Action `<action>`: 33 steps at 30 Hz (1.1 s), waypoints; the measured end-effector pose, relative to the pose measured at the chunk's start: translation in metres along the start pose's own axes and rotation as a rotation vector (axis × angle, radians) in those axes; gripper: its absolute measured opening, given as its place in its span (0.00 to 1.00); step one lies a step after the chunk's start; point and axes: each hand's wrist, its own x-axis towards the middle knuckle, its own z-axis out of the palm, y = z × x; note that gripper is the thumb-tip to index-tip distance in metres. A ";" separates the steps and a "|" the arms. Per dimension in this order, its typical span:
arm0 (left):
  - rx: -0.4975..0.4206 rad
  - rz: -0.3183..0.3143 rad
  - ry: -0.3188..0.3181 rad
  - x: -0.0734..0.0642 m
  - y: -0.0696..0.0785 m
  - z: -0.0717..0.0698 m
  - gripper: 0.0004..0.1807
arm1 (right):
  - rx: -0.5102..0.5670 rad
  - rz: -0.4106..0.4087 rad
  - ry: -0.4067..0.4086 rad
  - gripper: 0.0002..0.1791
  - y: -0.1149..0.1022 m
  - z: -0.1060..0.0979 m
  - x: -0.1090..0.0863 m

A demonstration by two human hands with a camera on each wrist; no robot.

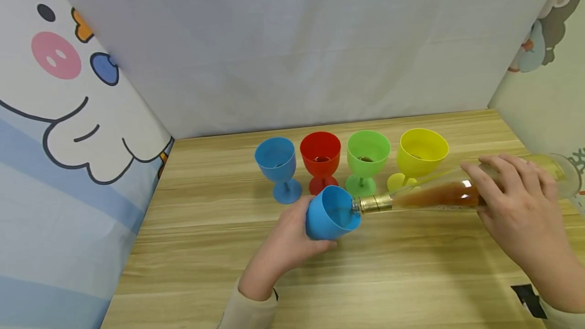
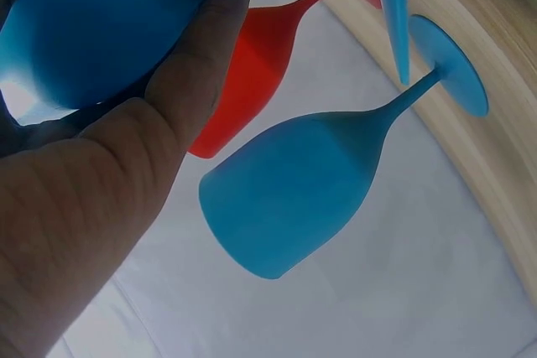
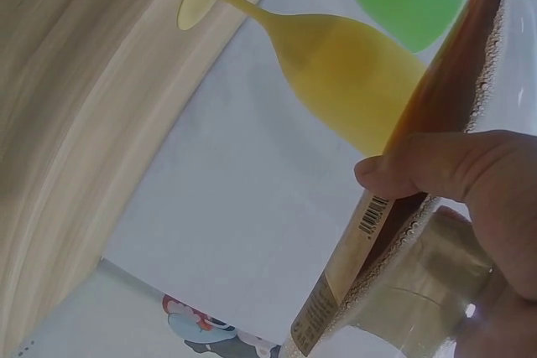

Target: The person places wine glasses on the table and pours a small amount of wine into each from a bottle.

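Observation:
My left hand [image 1: 289,242] grips a blue plastic goblet [image 1: 318,221] by its bowl and tilts it to the right, above the table. In the left wrist view, fingers wrap under the bowl of this blue goblet [image 2: 92,31]. My right hand [image 1: 521,209] holds a clear glass bottle [image 1: 434,198] nearly level, fingers over its body. Brown liquid shows inside, and the gold-banded neck reaches just inside the tilted goblet's rim. In the right wrist view, the thumb presses along the labelled side of the bottle [image 3: 449,90].
Behind my hands stands a row of goblets: blue [image 1: 276,160], red [image 1: 321,160], green [image 1: 367,156] and yellow [image 1: 417,161]. Dark liquid shows in the red and green ones. The wooden table [image 1: 196,248] meets a pale cloth backdrop [image 1: 292,55] at the rear, with cartoon-printed panels at both sides.

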 end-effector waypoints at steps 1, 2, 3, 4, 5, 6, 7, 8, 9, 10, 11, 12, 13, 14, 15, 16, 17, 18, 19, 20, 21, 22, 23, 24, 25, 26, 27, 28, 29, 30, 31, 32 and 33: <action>0.002 -0.001 0.001 0.000 0.000 0.000 0.45 | 0.000 0.000 0.001 0.23 0.000 0.000 0.000; 0.003 -0.002 0.001 0.000 0.000 0.000 0.45 | 0.000 0.001 0.000 0.24 0.000 0.000 0.000; 0.004 -0.003 0.002 0.000 0.000 0.000 0.45 | -0.001 0.002 -0.005 0.26 0.000 0.000 -0.001; 0.005 -0.003 0.003 0.000 0.000 0.000 0.45 | -0.001 0.004 -0.008 0.27 0.000 0.000 -0.001; 0.007 -0.004 0.003 0.000 0.000 -0.001 0.45 | -0.001 0.006 -0.014 0.29 0.000 0.001 -0.001; 0.008 -0.006 0.003 0.000 0.000 -0.001 0.45 | -0.002 0.008 -0.017 0.30 0.001 0.001 -0.001; 0.009 -0.005 0.002 0.000 0.000 -0.001 0.45 | -0.001 0.010 -0.022 0.32 0.001 0.001 -0.001; 0.009 -0.005 0.001 0.000 0.000 -0.001 0.45 | -0.001 0.012 -0.028 0.34 0.001 0.001 -0.002; 0.009 -0.006 0.000 0.000 0.000 -0.001 0.45 | 0.000 0.014 -0.031 0.35 0.001 0.001 -0.002; 0.010 -0.007 -0.001 0.000 0.000 -0.001 0.45 | 0.000 0.016 -0.033 0.37 0.001 0.001 -0.002; 0.010 -0.008 -0.003 0.000 0.000 -0.001 0.45 | 0.000 0.018 -0.034 0.38 0.001 0.002 -0.003; 0.010 -0.009 -0.004 -0.001 0.000 -0.001 0.45 | 0.000 0.019 -0.035 0.39 0.001 0.002 -0.003; 0.008 -0.010 -0.005 -0.001 0.000 -0.001 0.45 | 0.000 0.021 -0.035 0.40 0.001 0.002 -0.003; 0.007 -0.011 -0.005 -0.001 0.000 -0.001 0.45 | 0.000 0.021 -0.034 0.41 0.001 0.002 -0.003; 0.007 -0.011 -0.004 -0.001 0.000 -0.001 0.45 | 0.000 0.021 -0.033 0.41 0.000 0.002 -0.003; 0.006 -0.009 -0.003 -0.001 0.000 -0.001 0.45 | 0.000 0.020 -0.034 0.41 0.000 0.002 -0.003; 0.006 -0.007 -0.001 -0.001 0.000 -0.001 0.45 | 0.001 0.018 -0.034 0.41 0.000 0.001 -0.003; 0.006 -0.005 0.001 -0.001 -0.001 -0.001 0.45 | 0.002 0.016 -0.033 0.40 0.000 0.001 -0.002; 0.007 -0.003 0.002 -0.001 -0.001 -0.001 0.45 | 0.002 0.014 -0.029 0.38 0.000 0.002 -0.002; 0.009 -0.001 0.004 -0.001 -0.001 -0.001 0.45 | 0.005 0.012 -0.030 0.38 0.000 0.001 -0.001; 0.012 -0.001 0.005 -0.001 -0.001 -0.001 0.45 | 0.006 0.009 -0.029 0.36 0.000 0.001 -0.001; 0.013 0.000 0.004 -0.001 -0.001 -0.001 0.45 | 0.007 0.007 -0.027 0.35 -0.001 0.001 -0.001; 0.015 -0.001 0.004 -0.001 -0.001 -0.001 0.45 | 0.007 0.006 -0.023 0.34 -0.001 0.001 -0.001; 0.016 -0.002 0.003 -0.001 -0.001 -0.001 0.45 | 0.006 0.005 -0.016 0.33 -0.001 0.001 -0.001; 0.018 -0.005 0.003 -0.001 -0.001 -0.001 0.45 | 0.004 0.004 -0.008 0.32 -0.001 0.001 -0.001; 0.019 -0.006 0.003 -0.001 -0.001 -0.001 0.45 | 0.004 0.004 -0.006 0.33 -0.001 0.001 -0.001; 0.019 -0.008 0.002 -0.001 -0.001 0.000 0.45 | 0.003 0.005 -0.001 0.33 -0.001 0.001 -0.001; 0.017 -0.009 0.002 -0.001 -0.001 0.000 0.45 | 0.002 0.006 0.002 0.34 -0.001 0.001 -0.002; 0.015 -0.009 0.003 -0.001 -0.001 0.000 0.45 | 0.002 0.009 0.001 0.35 -0.001 0.001 -0.002; 0.014 -0.008 0.004 -0.001 -0.001 0.000 0.45 | 0.002 0.013 -0.002 0.36 0.000 0.001 -0.003; 0.010 -0.008 0.006 -0.001 -0.001 0.000 0.45 | 0.002 0.018 -0.016 0.37 0.000 0.001 -0.003; 0.003 -0.004 0.006 -0.001 -0.002 0.000 0.45 | 0.002 0.027 -0.041 0.38 0.000 0.001 -0.004; -0.004 -0.002 0.007 -0.001 -0.002 0.001 0.45 | 0.003 0.033 -0.057 0.39 0.000 0.000 -0.005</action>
